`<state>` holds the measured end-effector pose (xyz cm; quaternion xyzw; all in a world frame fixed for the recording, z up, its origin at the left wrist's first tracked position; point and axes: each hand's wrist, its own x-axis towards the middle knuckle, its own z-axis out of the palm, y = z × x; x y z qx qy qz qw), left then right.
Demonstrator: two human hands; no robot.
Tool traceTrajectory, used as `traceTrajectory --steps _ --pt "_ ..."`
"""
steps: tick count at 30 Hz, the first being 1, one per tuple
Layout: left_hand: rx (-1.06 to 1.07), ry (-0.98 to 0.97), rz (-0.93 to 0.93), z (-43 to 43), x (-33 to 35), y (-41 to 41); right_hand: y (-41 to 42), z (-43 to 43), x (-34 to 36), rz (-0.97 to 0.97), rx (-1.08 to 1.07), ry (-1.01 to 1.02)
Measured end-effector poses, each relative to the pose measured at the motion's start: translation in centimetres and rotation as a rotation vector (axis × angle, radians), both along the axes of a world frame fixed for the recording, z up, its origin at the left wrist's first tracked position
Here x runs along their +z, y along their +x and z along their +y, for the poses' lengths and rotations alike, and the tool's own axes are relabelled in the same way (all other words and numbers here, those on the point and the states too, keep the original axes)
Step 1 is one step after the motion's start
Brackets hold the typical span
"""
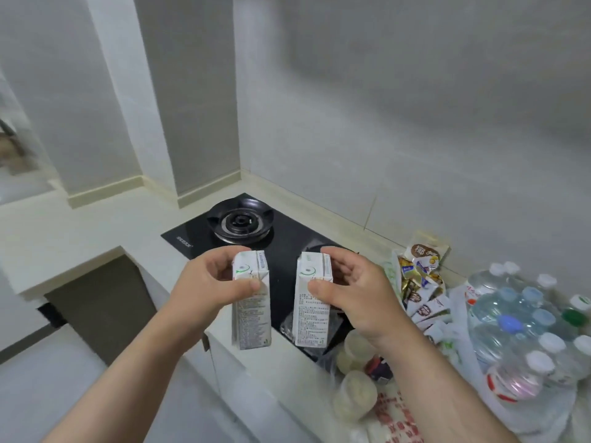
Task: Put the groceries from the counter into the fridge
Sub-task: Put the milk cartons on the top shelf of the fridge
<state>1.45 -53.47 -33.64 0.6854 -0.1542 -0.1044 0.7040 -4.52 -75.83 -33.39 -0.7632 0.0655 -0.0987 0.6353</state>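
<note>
My left hand [208, 279] grips the top of a tall white drink carton [251, 318], held upright in the air over the counter's front edge. A second white carton [311, 314] of the same kind is held upright by my right hand [355, 295], over the black stove. The two cartons hang side by side, a little apart. More groceries lie on the counter to the right: small snack packets [422, 292], round pale tubs [355, 398] and a pack of water bottles [524, 330]. The fridge is not in view.
A black glass gas stove [287, 238] with a round burner [240, 222] sits in the pale counter [96, 228]. Grey tiled walls close the corner behind. White plastic bags [399, 420] lie under the groceries. A dark gap opens below the counter at left, with grey floor beside it.
</note>
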Motion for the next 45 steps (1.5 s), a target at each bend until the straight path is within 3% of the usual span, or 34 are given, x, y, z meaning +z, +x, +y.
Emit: traceTrajectory --steps 15,27,45 --pt "0.308 0.022 0.001 17.6 0.7 -2.6 3.4 15.8 1.5 -0.028 0.312 0.017" --pt "0.588 0.041 -0.042 27.6 1.8 -7.0 6.1 27.2 2.7 -0.021 0.709 0.029" --pt "1.168 0.105 0.010 32.6 3.2 -8.4 15.5 40.1 2.5 0.000 1.308 0.085"
